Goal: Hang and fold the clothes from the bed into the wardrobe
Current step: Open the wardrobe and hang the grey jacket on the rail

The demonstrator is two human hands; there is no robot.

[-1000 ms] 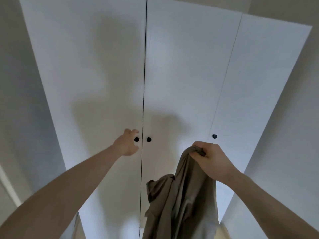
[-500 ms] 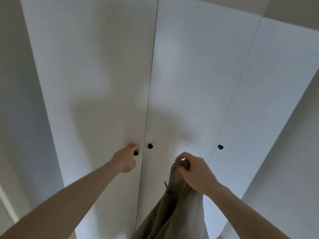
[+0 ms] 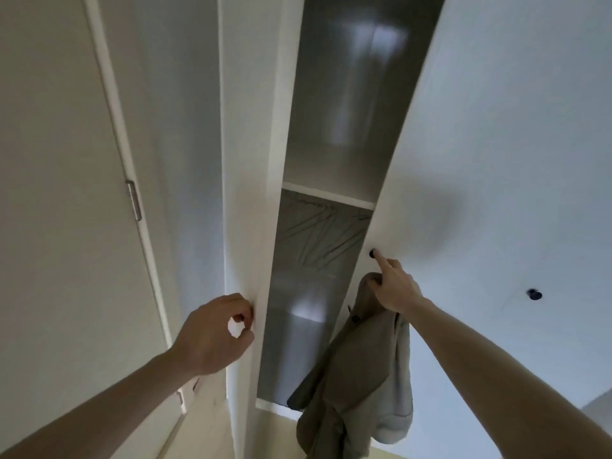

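Note:
The white wardrobe's left door (image 3: 251,160) stands swung open toward me, seen edge-on. My left hand (image 3: 213,332) is closed on its knob, which the fingers hide. My right hand (image 3: 395,286) grips a khaki garment (image 3: 351,382) that hangs down below it, and its forefinger touches the black knob (image 3: 373,253) of the middle door (image 3: 463,160). Inside the wardrobe a shelf (image 3: 328,194) crosses the opening, with several hangers (image 3: 318,236) below it in shadow.
A third door carries another black knob (image 3: 534,294) at the right. A room door with a metal hinge (image 3: 134,200) stands at the left, close to the open wardrobe door. Pale floor (image 3: 265,435) shows at the bottom.
My left hand has pulled the left door open, showing the inside. My right hand has risen with the garment and reached its forefinger to the middle door's knob.

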